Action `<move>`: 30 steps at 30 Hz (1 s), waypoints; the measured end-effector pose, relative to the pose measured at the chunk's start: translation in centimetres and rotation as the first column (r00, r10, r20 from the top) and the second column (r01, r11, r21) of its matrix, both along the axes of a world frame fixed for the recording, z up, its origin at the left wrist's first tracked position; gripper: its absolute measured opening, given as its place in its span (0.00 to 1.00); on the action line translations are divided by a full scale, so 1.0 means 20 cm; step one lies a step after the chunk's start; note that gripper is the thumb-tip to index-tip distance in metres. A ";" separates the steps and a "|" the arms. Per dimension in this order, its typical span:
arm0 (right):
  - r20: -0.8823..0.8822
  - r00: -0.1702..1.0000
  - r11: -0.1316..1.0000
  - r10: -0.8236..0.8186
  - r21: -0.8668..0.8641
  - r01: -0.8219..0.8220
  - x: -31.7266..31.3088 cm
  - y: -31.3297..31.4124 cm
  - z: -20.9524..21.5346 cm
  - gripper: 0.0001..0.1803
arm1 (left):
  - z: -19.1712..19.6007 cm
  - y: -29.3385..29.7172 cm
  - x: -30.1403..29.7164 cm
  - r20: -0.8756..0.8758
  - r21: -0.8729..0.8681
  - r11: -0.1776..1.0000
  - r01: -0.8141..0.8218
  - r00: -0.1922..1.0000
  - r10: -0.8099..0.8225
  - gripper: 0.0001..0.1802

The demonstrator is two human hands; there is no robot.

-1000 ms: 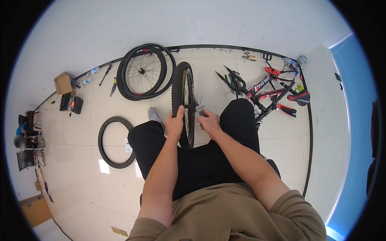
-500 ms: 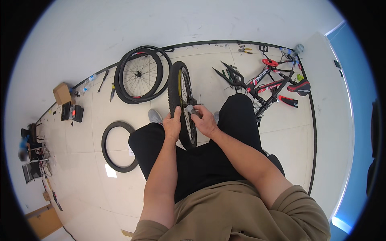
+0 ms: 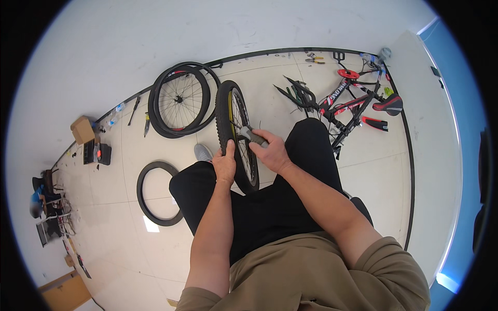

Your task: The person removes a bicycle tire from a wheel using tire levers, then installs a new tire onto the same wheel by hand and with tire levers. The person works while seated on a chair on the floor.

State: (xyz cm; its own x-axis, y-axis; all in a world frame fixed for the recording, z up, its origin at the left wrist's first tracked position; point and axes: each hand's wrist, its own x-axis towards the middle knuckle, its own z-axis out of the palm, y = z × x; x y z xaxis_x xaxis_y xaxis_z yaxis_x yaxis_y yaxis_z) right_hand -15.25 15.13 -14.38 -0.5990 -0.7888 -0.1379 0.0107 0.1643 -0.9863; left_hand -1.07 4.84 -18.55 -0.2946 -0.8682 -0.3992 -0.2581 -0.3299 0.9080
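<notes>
A bicycle wheel (image 3: pixel 225 116) with a black knobby tire and a yellowish rim strip stands upright between my knees. My left hand (image 3: pixel 225 167) is closed on the near left side of its tire, thumb pointing up along the tread. In my right hand (image 3: pixel 271 154) is a grey cylindrical tool (image 3: pixel 252 137) with a lighter, rounded head. That head lies over the spokes by the wheel's hub, on the right side; whether it touches them I cannot tell. The tool's exact kind does not show.
Another wheel (image 3: pixel 201 113) and a loose tire lie beyond to the left, with a bare tire (image 3: pixel 141 193) nearer. A red and black bicycle frame (image 3: pixel 340 106) lies at right, beside black fork-like parts (image 3: pixel 296 97). An open toolbox (image 3: pixel 104 154) sits far left, near a seated person (image 3: pixel 36 202).
The grey tool has tilted, and more of its length shows above my right hand. My right hand has shifted slightly right and down. My left hand still grips the tire.
</notes>
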 end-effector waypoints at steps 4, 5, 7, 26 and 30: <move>-0.360 0.932 0.995 0.040 0.097 -0.006 0.04 0.02 0.06 0.22 | 0.03 0.01 -0.01 0.008 -0.008 1.000 0.001 1.000 0.000 0.36; -0.353 0.931 0.982 0.094 0.185 -0.029 0.04 0.02 0.12 0.22 | 0.02 0.00 0.00 0.000 0.011 1.000 0.002 1.000 -0.002 0.37; -0.349 0.919 0.962 0.181 0.257 -0.091 0.02 0.03 0.19 0.22 | -0.01 -0.02 0.01 -0.017 0.048 0.999 0.014 1.000 -0.013 0.40; -0.153 0.956 0.957 0.252 0.189 -0.222 0.05 0.20 0.07 0.23 | 0.08 0.11 0.08 -0.035 -0.047 0.993 0.108 0.993 -0.110 0.34; -0.125 0.947 0.940 0.296 0.216 -0.265 0.04 0.20 0.09 0.24 | 0.13 0.14 0.08 0.165 -0.105 0.986 0.128 0.980 -0.110 0.36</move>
